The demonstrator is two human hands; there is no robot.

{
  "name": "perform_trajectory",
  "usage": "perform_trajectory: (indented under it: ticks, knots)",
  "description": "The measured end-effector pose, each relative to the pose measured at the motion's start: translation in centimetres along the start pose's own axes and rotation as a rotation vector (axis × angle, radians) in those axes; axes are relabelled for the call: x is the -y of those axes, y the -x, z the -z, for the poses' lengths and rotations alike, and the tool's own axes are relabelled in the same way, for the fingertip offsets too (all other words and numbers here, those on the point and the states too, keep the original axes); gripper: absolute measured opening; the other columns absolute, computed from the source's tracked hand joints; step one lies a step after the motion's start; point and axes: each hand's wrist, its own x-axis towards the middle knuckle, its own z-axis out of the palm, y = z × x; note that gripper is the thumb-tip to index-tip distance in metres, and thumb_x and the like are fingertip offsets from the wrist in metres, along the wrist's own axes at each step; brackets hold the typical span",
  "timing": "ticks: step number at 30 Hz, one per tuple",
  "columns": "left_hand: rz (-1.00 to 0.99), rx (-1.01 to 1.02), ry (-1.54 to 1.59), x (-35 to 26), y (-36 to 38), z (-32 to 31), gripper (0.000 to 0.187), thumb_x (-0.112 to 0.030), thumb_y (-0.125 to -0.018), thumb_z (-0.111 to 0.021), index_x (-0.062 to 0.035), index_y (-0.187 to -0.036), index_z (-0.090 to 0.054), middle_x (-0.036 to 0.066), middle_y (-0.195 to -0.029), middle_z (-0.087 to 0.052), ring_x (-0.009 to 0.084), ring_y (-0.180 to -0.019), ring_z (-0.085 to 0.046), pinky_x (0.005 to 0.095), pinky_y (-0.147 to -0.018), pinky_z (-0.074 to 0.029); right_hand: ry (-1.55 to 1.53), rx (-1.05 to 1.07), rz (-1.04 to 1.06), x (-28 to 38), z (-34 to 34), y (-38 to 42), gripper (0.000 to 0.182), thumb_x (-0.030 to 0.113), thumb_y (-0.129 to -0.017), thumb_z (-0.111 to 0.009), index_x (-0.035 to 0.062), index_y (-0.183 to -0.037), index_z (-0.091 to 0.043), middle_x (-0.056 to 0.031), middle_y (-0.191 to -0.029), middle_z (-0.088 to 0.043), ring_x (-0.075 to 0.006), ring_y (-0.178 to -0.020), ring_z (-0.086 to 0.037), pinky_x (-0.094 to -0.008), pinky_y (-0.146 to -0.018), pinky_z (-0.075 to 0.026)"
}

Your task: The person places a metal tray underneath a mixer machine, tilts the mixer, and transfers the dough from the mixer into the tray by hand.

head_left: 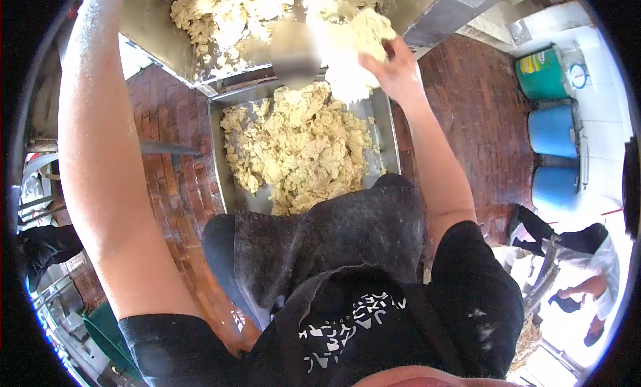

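Some overexposed dough (371, 35), right hand (398, 72) gripping, left cropped

A broad, uneven heap of pale dough (304, 147) is held in the near metal tray (257, 201), with small pieces (382, 171) scattered toward its right wall. More loose chunks (220, 13) are contained by the far metal trough (150, 30), beyond the tray's far edge.

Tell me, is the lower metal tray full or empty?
Partly filled: a heap of dough pieces lies in the lower metal tray, and bare metal shows beside it.
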Motion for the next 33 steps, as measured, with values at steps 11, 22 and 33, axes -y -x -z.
perform_trajectory:
  ticks: [11,22,33]
  knots:
    - [0.052,-0.042,0.047,-0.1,-0.2,-0.7,0.060,-0.050,-0.095,-0.067,0.0098,-0.103,-0.075,0.027,-0.093,-0.075,0.0358,-0.089,-0.075,0.0432,-0.087,-0.056,0.197,0.464,-0.381,-12.5,0.1,2.8,0.052,0.025,-0.086,-0.082,0.0006,-0.129,-0.065,-0.0117,-0.117,-0.072,-0.0177,-0.107,-0.067,-0.0336,-0.094,-0.053]
    - [0.108,0.079,0.044,-1.5,0.3,1.0,0.054,-0.046,-0.096,-0.067,0.0069,-0.104,-0.076,0.026,-0.094,-0.076,0.0351,-0.089,-0.075,0.0417,-0.088,-0.057,0.500,0.824,-0.086,-8.4,-11.5,2.7,0.039,0.040,-0.097,-0.065,0.0157,-0.127,-0.067,-0.0155,-0.108,-0.074,-0.0297,-0.103,-0.072,-0.0450,-0.088,-0.058]
    - [0.192,0.063,0.088,-2.6,0.2,1.4,0.052,-0.044,-0.097,-0.067,0.0071,-0.103,-0.076,0.024,-0.090,-0.076,0.0327,-0.084,-0.074,0.0410,-0.085,-0.057,0.643,0.018,-0.218,-4.1,-10.9,-22.9,0.113,0.046,-0.081,-0.085,0.0206,-0.166,-0.015,-0.0271,-0.162,-0.031,-0.0449,-0.137,-0.048,-0.0509,-0.113,-0.045]
